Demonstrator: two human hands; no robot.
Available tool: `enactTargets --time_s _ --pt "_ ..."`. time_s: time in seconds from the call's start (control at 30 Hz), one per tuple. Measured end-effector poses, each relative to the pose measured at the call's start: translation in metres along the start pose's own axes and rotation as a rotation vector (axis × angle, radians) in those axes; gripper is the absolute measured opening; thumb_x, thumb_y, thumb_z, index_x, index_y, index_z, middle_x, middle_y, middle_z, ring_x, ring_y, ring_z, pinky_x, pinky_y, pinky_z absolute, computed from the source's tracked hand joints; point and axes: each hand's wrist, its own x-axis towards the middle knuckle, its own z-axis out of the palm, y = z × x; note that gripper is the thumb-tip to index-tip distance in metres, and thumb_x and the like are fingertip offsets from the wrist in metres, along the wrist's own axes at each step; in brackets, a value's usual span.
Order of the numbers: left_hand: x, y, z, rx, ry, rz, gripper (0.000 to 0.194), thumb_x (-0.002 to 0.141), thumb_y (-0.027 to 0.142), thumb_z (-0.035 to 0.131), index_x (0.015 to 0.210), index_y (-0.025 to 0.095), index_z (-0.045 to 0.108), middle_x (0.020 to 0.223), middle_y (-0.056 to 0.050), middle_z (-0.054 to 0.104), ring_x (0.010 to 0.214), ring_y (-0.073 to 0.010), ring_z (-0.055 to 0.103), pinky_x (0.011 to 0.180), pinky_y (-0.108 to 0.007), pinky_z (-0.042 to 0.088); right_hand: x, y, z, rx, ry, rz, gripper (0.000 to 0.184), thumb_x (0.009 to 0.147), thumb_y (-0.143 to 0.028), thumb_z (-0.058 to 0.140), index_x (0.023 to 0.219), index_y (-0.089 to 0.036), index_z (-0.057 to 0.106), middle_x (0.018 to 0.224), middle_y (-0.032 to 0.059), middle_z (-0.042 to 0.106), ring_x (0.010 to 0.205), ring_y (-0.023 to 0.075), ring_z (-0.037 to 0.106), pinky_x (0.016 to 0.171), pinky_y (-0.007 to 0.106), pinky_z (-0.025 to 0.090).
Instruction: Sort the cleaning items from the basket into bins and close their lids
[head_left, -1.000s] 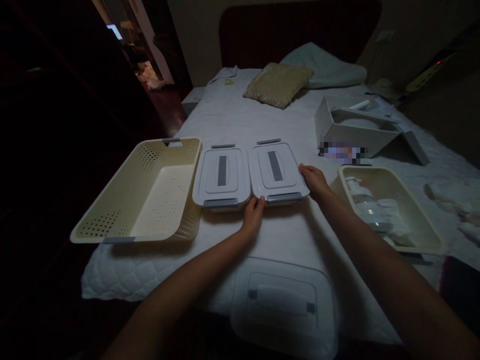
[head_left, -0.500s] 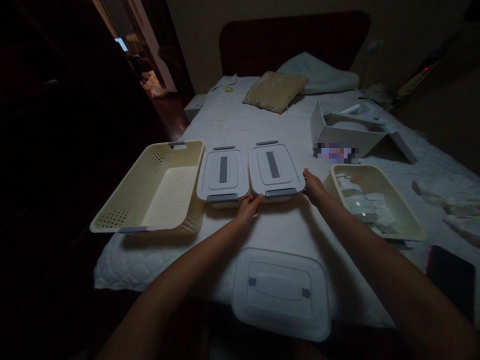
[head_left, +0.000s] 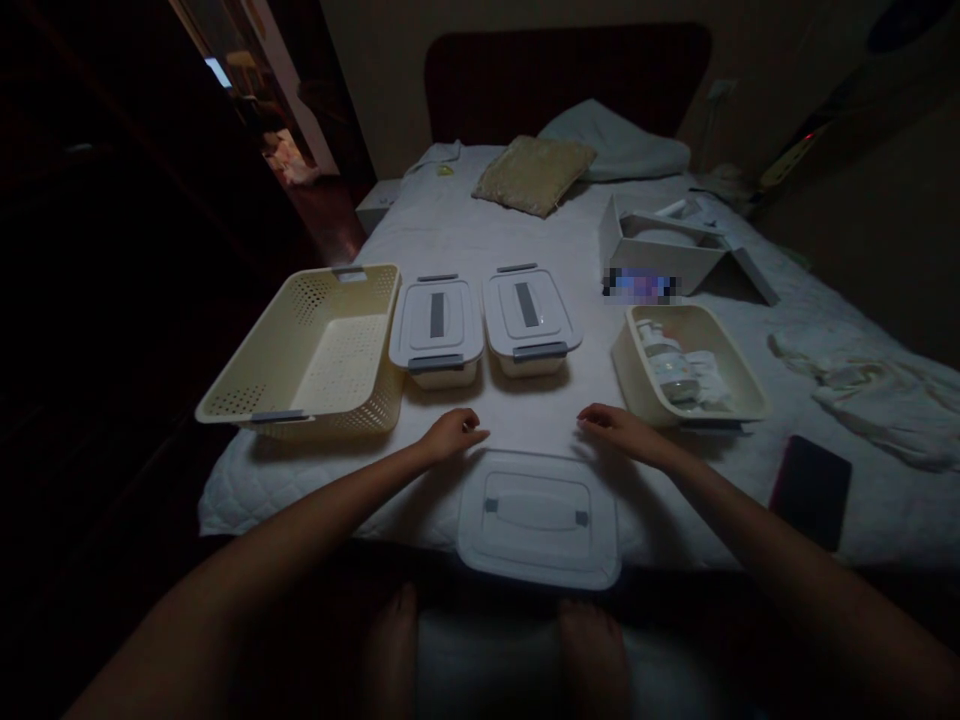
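Note:
Two small white lidded boxes with grey handles stand side by side on the bed, the left box point(head_left: 436, 330) and the right box point(head_left: 529, 319). A larger white lid point(head_left: 539, 517) with a handle lies at the near edge of the bed. My left hand point(head_left: 452, 434) hovers just beyond its far left corner, fingers loosely curled and holding nothing. Beyond the lid's far right corner is my right hand point(head_left: 616, 425), fingers stretched toward the left and empty. Both hands are apart from the small boxes.
A cream perforated basket point(head_left: 306, 350) sits left of the boxes. A cream tub point(head_left: 694, 366) with white items sits to the right, an open white box point(head_left: 669, 245) behind it. A dark phone point(head_left: 811, 490), crumpled cloth point(head_left: 874, 391) and pillows point(head_left: 534, 172) lie on the bed. My bare feet point(head_left: 495, 640) show below.
Both hands have let go of the right small box and drawn back toward me, to the far corners of the large lid. The view has pulled back and down.

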Motion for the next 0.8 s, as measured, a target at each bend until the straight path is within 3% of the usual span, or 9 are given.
enactTargets --time_s 0.17,0.37,0.5,0.8 --pt "-0.011 -0.007 0.009 0.226 -0.133 -0.030 0.031 0.060 0.047 0.067 0.064 0.018 0.056 0.066 -0.003 0.058 0.063 -0.0163 0.051 0.058 -0.025 0.036 -0.012 0.003 0.019 -0.176 -0.131 -0.006 0.032 0.077 -0.043 0.055 0.092 -0.015 0.061 0.079 0.0073 0.067 0.069 0.0170 0.061 0.066 0.030 0.047" --pt "-0.008 -0.004 0.024 0.610 -0.245 -0.039 0.028 0.073 0.041 0.057 0.082 0.015 0.061 0.088 -0.008 0.063 0.077 -0.0185 0.056 0.066 -0.026 0.039 -0.017 0.014 0.037 -0.423 -0.213 -0.003 0.031 0.077 -0.036 0.056 0.094 -0.012 0.063 0.090 0.0112 0.065 0.076 0.0184 0.058 0.068 0.027 0.042" --pt "0.000 -0.002 0.029 0.608 -0.256 -0.098 0.024 0.078 0.036 0.053 0.087 0.015 0.061 0.088 -0.007 0.065 0.079 -0.0182 0.057 0.066 -0.026 0.038 -0.017 0.025 0.043 -0.445 -0.155 -0.025 0.027 0.079 -0.034 0.054 0.094 -0.013 0.061 0.091 0.0103 0.064 0.078 0.0175 0.056 0.069 0.026 0.040" --pt "0.004 -0.005 0.033 0.485 -0.209 -0.113 0.021 0.078 0.036 0.053 0.074 0.016 0.058 0.074 -0.003 0.062 0.068 -0.0154 0.053 0.060 -0.025 0.034 -0.017 0.032 0.046 -0.372 -0.112 0.026 0.023 0.085 -0.032 0.044 0.085 -0.014 0.058 0.086 0.0091 0.063 0.074 0.0160 0.053 0.067 0.025 0.037"
